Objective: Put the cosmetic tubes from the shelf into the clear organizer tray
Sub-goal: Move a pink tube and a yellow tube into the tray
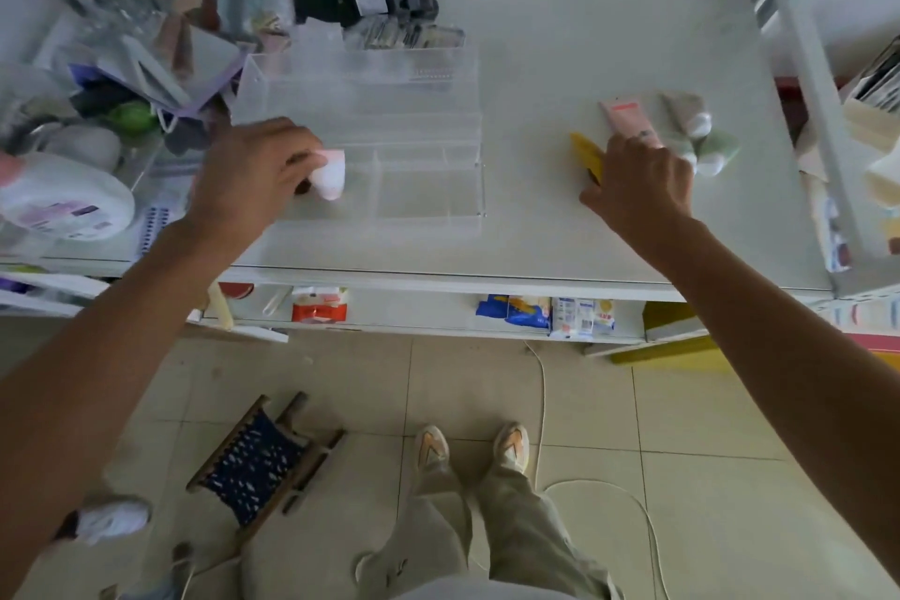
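The clear organizer tray (428, 190) stands on the white shelf top, left of centre. My left hand (253, 171) is shut on a pale pink tube (330, 175), held over the tray's front left compartment. To the right, my right hand (638, 180) rests over a group of tubes lying on the shelf: a yellow tube (586, 151) under its thumb side, a pink tube (626, 117) beneath the fingers, and pale green tubes with white caps (701, 132) beside them. Whether the right hand grips any tube is hidden by its fingers.
A clutter of bottles, boxes and a white jar (63, 205) fills the shelf's left end. Dark boxes and a smaller clear bin (404, 39) sit behind the tray. A white rack post (823, 112) rises at the right. A small stool (263, 458) and a cable lie on the tiled floor.
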Tool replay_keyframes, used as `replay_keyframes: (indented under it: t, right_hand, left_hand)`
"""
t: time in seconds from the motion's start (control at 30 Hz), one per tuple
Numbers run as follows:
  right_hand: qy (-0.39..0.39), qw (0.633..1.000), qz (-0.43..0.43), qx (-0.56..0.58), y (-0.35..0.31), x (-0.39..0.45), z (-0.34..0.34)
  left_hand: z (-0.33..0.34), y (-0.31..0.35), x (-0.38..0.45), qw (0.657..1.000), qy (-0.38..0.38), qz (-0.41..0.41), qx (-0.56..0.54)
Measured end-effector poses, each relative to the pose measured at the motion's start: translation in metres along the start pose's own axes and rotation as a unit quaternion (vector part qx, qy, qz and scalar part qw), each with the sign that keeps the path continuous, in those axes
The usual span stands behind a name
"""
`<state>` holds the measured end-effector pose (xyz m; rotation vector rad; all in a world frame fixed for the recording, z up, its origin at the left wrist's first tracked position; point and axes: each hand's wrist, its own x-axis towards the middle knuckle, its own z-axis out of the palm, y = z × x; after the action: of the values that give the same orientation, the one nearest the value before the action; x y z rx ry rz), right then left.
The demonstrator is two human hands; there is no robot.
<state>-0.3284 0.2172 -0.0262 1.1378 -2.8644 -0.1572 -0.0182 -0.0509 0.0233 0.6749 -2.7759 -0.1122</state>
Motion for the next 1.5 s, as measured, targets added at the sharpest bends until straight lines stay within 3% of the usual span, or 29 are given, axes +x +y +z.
replay_keyframes:
  t: [0.23, 0.53, 0.67, 0.77, 1.0, 1.13, 1.3, 1.4, 1.5]
  right_hand:
    - [0.034, 0.999, -0.015, -0.001, 0.005, 0.000, 0.010]
    - [0.045, 0.994, 0.031, 0.094, 0.007, -0.010, -0.016]
    - [0.072, 0.960, 0.052, 0.267, -0.019, -0.021, -0.051]
    - [0.043, 0.920, 0.023, 0.388, -0.054, -0.029, -0.080]
    - [-0.005, 0.853, -0.067, 0.517, -0.143, -0.028, -0.109]
    - [-0.016, 0.856, -0.059, 0.514, -0.189, -0.033, -0.106]
    - [0.010, 0.906, -0.008, 0.423, -0.234, -0.045, -0.088]
    - [0.054, 0.924, 0.025, 0.379, -0.252, -0.052, -0.080]
    - [0.099, 0.931, 0.045, 0.347, -0.263, -0.053, -0.071]
  left_hand:
    - [-0.007, 0.013, 0.031, 0.988, 0.014, -0.123, 0.089]
    - [-0.001, -0.001, 0.030, 0.988, 0.000, -0.044, 0.151]
    - [-0.004, 0.000, 0.009, 0.989, 0.033, -0.077, 0.121]
    - [-0.006, 0.009, -0.004, 0.991, 0.043, -0.097, 0.086]
    - [-0.028, -0.007, -0.054, 0.976, 0.137, -0.166, 0.040]
    - [-0.015, -0.046, -0.091, 0.977, 0.096, -0.190, 0.030]
    - [0.018, -0.097, -0.101, 0.972, 0.027, -0.228, -0.044]
    - [0.035, -0.118, -0.106, 0.976, -0.045, -0.190, -0.097]
    - [0.044, -0.124, -0.093, 0.981, -0.054, -0.151, -0.106]
